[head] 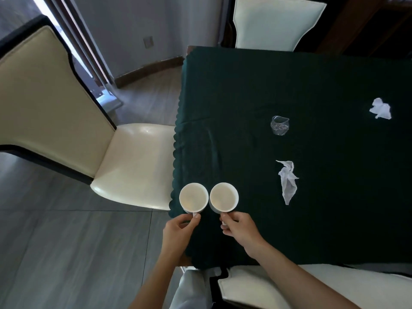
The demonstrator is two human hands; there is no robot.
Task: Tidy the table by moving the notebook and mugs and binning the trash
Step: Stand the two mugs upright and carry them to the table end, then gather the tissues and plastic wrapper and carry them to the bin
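Two white mugs stand side by side at the near left corner of the dark green tablecloth (312,85). My left hand (178,230) grips the handle of the left mug (193,197). The right mug (223,197) is held by its handle in my right hand (239,227). Both mugs look empty and their rims nearly touch. A crumpled white tissue (288,180) lies to the right of the mugs. Further back sits a crushed clear plastic cup (280,125), and a second crumpled tissue (380,111) lies at the far right. No notebook is in view.
A cream chair (133,166) stands close to the table's left edge. Another cream chair (276,23) is at the far end, and a third chair's back (267,284) is right below my arms. Grey floor tiles lie to the left.
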